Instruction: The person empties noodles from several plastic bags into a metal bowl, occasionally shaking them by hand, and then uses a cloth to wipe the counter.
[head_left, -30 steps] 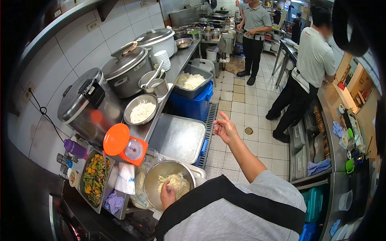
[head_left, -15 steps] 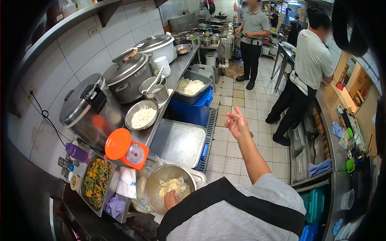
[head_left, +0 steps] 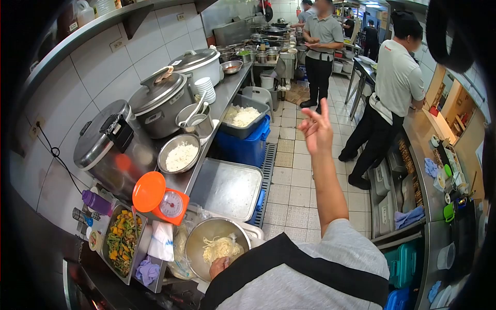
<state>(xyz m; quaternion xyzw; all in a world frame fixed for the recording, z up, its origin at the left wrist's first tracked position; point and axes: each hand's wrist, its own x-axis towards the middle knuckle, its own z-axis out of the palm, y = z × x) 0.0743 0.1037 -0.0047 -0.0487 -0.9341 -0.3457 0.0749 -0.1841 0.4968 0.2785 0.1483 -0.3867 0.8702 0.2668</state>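
Observation:
My right hand (head_left: 317, 130) is raised in the air over the tiled floor, fingers apart, with nothing in it. Low in the view, my left hand (head_left: 219, 267) rests inside a steel bowl (head_left: 195, 248) at the near edge of pale noodles (head_left: 221, 250). Its fingertips are partly hidden, so whether it grips any noodles cannot be made out. A clear plastic bag (head_left: 182, 248) lies against the bowl's left side. Just beyond stands an orange scale (head_left: 171, 203) with an orange dish (head_left: 149, 191).
Left are a tray of cooked vegetables (head_left: 123, 237), a bowl of rice (head_left: 180, 156) and large cookers (head_left: 160, 101). An empty metal tray (head_left: 227, 186) lies ahead. One co-worker (head_left: 321, 51) stands at the back, another (head_left: 387, 98) at the right counter (head_left: 413, 139).
My right hand has risen further, its fingers stretched more upward. My left hand has stayed in the bowl, shifted slightly down. The co-worker at the back has brought both hands together.

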